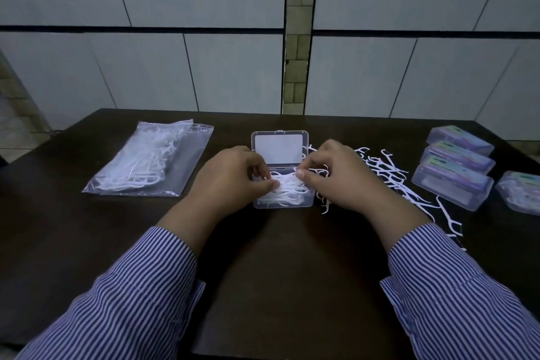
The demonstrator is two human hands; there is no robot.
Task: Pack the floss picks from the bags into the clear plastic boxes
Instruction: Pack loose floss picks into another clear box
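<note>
Striped blue-and-white sleeves (140, 295) come in from the near edge of the dark table (277, 272), one on each forearm. Beyond them, the left hand (233, 175) curls its fingers and thumb round white floss picks (287, 190) at the left side of the open clear box (283, 199). The right hand (336, 175) pinches more picks at the box's right side, a few hanging from under its palm. The box lies with its long axis left to right, its lid (279, 147) standing up at the far side. The picks inside lie tangled, mostly crosswise. Right of the box, loose picks (409, 190) sprawl in a band running from near right to far left. Further right sit four closed boxes (455, 181) with coloured labels. Far left, a clear bag (152, 161) of picks lies flat, its long axis slanting away to the right.
</note>
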